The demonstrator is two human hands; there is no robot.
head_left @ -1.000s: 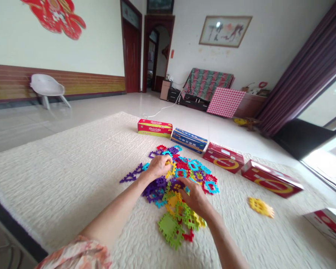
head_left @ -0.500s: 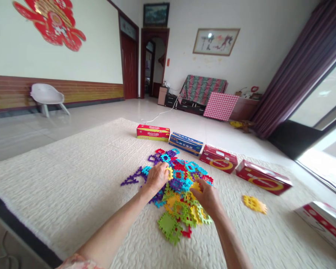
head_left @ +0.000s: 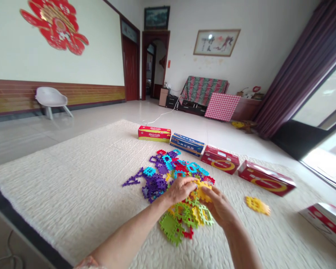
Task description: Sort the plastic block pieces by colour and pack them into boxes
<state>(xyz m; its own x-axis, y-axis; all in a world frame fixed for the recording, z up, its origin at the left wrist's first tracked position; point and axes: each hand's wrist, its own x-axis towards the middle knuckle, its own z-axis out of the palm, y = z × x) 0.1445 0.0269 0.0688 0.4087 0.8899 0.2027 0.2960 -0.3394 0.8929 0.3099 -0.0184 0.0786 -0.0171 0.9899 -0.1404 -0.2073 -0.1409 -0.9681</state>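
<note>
A pile of flat plastic interlocking tiles (head_left: pixel 168 175) in purple, cyan, red, green and yellow lies on a cream quilted mat (head_left: pixel 72 186). Over the near side of the pile my left hand (head_left: pixel 180 189) and my right hand (head_left: pixel 220 205) meet, both with fingers curled around yellow tiles (head_left: pixel 203 191) held between them. Green tiles (head_left: pixel 172 226) lie just below my hands. A joined yellow piece (head_left: pixel 257 205) sits apart on the mat to the right.
A row of long boxes stands beyond the pile: a red one (head_left: pixel 154 133), a blue one (head_left: pixel 187 144), two more red ones (head_left: pixel 220 159) (head_left: pixel 266 178); another box (head_left: pixel 324 222) at the right edge. A white chair (head_left: pixel 50 99) stands by the left wall, a covered sofa (head_left: pixel 204 89) at the back.
My left hand left the middle of the pile and came toward me and right with a yellow tile. It now meets my right hand, which has lifted yellow tiles.
</note>
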